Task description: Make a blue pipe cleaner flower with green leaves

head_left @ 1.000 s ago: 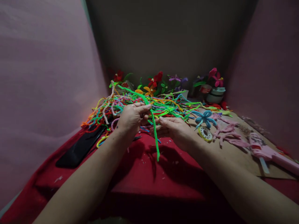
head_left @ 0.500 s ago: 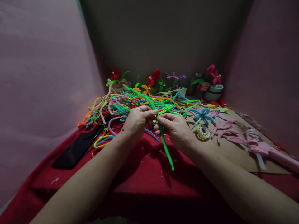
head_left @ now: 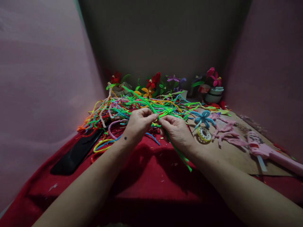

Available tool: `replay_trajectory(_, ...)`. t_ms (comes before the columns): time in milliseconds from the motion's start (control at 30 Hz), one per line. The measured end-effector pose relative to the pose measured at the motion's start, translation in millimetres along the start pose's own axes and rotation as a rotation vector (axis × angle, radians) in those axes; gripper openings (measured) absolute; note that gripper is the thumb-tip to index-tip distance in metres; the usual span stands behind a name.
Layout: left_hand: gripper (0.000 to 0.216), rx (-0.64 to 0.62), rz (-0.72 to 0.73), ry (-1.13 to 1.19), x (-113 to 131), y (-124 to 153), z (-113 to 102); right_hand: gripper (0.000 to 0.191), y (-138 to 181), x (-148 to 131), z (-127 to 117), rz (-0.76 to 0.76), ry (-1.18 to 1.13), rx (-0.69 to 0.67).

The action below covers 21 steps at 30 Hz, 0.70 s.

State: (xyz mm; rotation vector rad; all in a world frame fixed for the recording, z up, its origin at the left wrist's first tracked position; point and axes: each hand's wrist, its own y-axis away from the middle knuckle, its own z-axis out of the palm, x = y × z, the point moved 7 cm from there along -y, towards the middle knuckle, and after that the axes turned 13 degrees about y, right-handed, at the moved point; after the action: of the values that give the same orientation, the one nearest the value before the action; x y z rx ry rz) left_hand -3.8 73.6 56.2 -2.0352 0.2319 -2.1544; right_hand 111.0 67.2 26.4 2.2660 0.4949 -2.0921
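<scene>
My left hand and my right hand meet above the front of the table, each closed in a pinch on green pipe cleaners. One end of the green strands reaches up and left over the pile; the other ends hang below my right hand, toward me. Where they cross between my fingertips is partly hidden. Right behind my hands lies a tangled heap of coloured pipe cleaners. A blue looped flower lies to the right of my right hand, beside a yellow-rimmed spool.
A black phone lies at the left on the red cloth. On the right, a cardboard sheet bears pink fuzzy pieces and a pink glue gun. Finished-looking flowers and a small pot stand behind.
The hanging green ends have swung to the right and now pass beneath my right hand, with two tips showing. Both hands stay close together, and the view has shifted slightly.
</scene>
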Motion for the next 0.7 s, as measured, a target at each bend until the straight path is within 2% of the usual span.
replay_trajectory(233,0.015,-0.017,0.068,-0.013,6.2,4.3,7.2,0.022,0.3,1.0,-1.7,0.027,0.011,0.024)
replay_trajectory(367,0.009,-0.117,0.123,-0.111,11.3,5.2,10.5,0.019,-3.6,5.9,-3.4,0.058,-0.056,-0.012)
replay_trajectory(567,0.013,-0.227,0.496,-0.565,32.1,8.6,14.0,0.012,-9.7,10.6,-4.7,0.107,-0.108,-0.095)
replay_trajectory(700,0.021,-0.284,0.671,-0.827,39.2,14.5,17.9,0.016,-8.7,9.3,-3.6,0.072,-0.071,-0.141)
